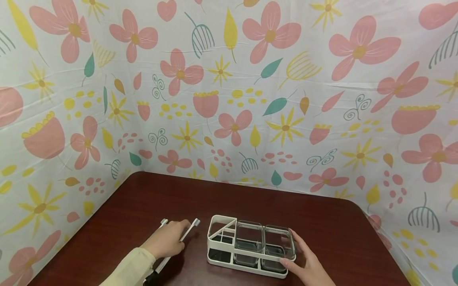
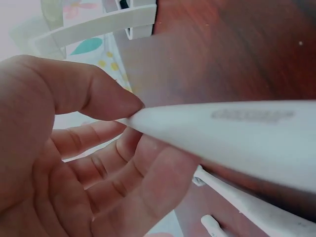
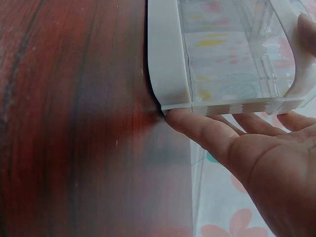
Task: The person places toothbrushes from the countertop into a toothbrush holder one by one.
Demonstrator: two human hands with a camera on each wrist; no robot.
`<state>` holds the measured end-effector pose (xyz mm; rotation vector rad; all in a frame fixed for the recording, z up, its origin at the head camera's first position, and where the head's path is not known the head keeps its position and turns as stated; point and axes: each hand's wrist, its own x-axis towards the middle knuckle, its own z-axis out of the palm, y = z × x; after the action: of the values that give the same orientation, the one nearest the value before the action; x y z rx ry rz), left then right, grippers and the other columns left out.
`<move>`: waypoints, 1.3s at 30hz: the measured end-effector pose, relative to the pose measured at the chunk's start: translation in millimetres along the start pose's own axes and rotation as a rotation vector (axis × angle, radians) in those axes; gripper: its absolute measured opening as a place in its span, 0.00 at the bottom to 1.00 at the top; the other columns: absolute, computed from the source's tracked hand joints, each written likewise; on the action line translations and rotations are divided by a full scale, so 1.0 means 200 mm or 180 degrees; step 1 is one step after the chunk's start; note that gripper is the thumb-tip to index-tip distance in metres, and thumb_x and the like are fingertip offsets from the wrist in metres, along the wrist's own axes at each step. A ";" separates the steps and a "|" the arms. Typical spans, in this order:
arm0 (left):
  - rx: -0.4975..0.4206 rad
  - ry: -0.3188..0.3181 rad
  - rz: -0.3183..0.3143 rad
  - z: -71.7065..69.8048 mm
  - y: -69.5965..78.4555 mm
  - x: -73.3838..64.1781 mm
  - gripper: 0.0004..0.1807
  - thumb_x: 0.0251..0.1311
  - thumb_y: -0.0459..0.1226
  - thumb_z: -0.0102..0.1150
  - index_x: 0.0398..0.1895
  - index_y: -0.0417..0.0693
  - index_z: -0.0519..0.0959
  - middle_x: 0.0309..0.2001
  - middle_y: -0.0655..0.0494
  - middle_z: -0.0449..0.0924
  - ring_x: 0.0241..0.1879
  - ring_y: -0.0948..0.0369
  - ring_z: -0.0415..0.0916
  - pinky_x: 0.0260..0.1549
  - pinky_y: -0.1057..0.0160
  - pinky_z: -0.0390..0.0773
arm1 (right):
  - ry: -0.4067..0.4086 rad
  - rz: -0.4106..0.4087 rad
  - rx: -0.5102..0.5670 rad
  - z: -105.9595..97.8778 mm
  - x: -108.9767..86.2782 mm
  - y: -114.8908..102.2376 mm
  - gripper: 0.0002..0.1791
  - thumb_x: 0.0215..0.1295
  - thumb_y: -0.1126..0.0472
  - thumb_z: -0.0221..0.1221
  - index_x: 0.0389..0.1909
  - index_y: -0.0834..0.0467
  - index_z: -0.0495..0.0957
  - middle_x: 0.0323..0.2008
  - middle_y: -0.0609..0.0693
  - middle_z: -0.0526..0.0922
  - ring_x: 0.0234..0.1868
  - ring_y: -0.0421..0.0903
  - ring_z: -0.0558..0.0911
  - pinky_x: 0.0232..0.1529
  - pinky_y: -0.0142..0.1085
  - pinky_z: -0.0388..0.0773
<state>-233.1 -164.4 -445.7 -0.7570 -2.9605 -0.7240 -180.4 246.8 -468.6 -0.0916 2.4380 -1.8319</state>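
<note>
My left hand (image 1: 168, 240) pinches a white electric toothbrush (image 1: 163, 265) between thumb and fingers, its bristle head up and its dark end low near the table. In the left wrist view the white handle (image 2: 237, 128) spans the frame from the fingertips. A second toothbrush (image 1: 163, 222) shows partly behind the hand. Right of them a white toothbrush holder (image 1: 247, 252) stands on the table with two clear cups (image 1: 249, 234) in it. My right hand (image 1: 308, 264) grips the holder's right end, thumb in front and fingers behind; the right wrist view shows fingers (image 3: 207, 131) along its end.
The dark red-brown wooden table (image 1: 200, 198) has rounded far corners. A flower-patterned cloth (image 1: 229, 99) hangs behind it and along its sides. The holder's left end has divided slots (image 1: 223, 230). Beneath the pinched handle, the left wrist view shows another white handle (image 2: 247, 202).
</note>
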 end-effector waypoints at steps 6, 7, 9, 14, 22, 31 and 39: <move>-0.0285 0.0041 -0.0003 -0.03 0.02 0.01 0.22 0.48 0.26 0.60 0.50 0.42 0.75 0.19 0.63 0.68 0.16 0.67 0.62 0.16 0.65 0.66 | 0.0012 0.0037 -0.0086 0.00 0.00 0.00 0.45 0.67 0.57 0.62 0.77 0.58 0.46 0.69 0.70 0.62 0.69 0.69 0.60 0.51 0.48 0.78; -0.0321 0.0073 0.0000 -0.03 0.03 0.01 0.22 0.49 0.27 0.60 0.50 0.42 0.74 0.19 0.63 0.68 0.15 0.68 0.62 0.15 0.65 0.66 | 0.0017 0.0040 -0.0074 0.00 0.00 0.00 0.45 0.67 0.58 0.62 0.77 0.58 0.46 0.68 0.69 0.63 0.69 0.69 0.61 0.50 0.47 0.79; -0.0374 0.0148 0.0012 -0.04 0.04 0.02 0.22 0.48 0.27 0.60 0.51 0.42 0.73 0.19 0.63 0.68 0.15 0.68 0.62 0.16 0.66 0.66 | 0.0017 0.0035 -0.0043 0.00 0.00 0.00 0.45 0.67 0.58 0.62 0.77 0.57 0.46 0.67 0.69 0.64 0.68 0.68 0.63 0.49 0.44 0.79; -0.0500 0.0304 -0.0017 -0.05 0.06 0.03 0.23 0.49 0.28 0.61 0.52 0.43 0.72 0.21 0.63 0.69 0.16 0.68 0.65 0.17 0.65 0.69 | 0.0023 -0.0019 -0.0054 0.00 -0.01 -0.01 0.45 0.67 0.59 0.62 0.77 0.58 0.46 0.66 0.69 0.66 0.66 0.67 0.66 0.47 0.41 0.79; -0.1089 0.0390 -0.0262 -0.09 0.11 0.04 0.22 0.54 0.25 0.59 0.54 0.41 0.68 0.26 0.54 0.70 0.14 0.62 0.68 0.13 0.63 0.73 | 0.0036 -0.0015 -0.0139 0.00 -0.01 -0.01 0.45 0.67 0.58 0.62 0.77 0.58 0.47 0.66 0.67 0.68 0.67 0.68 0.65 0.48 0.43 0.79; -0.1633 0.0965 -0.0480 -0.12 0.16 0.06 0.23 0.51 0.21 0.57 0.50 0.43 0.66 0.29 0.50 0.70 0.17 0.58 0.70 0.12 0.61 0.77 | 0.0079 -0.0016 -0.0224 0.00 -0.01 -0.01 0.45 0.67 0.57 0.63 0.77 0.58 0.47 0.65 0.66 0.69 0.67 0.67 0.66 0.50 0.48 0.78; -0.1939 0.1264 -0.0405 -0.16 0.20 0.08 0.26 0.48 0.20 0.56 0.52 0.40 0.64 0.30 0.48 0.72 0.22 0.57 0.72 0.14 0.60 0.78 | 0.0066 0.0008 -0.0248 0.00 -0.01 -0.01 0.45 0.67 0.56 0.63 0.77 0.57 0.47 0.65 0.66 0.69 0.67 0.67 0.65 0.52 0.50 0.77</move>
<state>-232.1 -140.9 -397.5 -0.3604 -2.4439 -1.6060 -177.6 246.5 -466.7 -0.0752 2.5223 -1.7452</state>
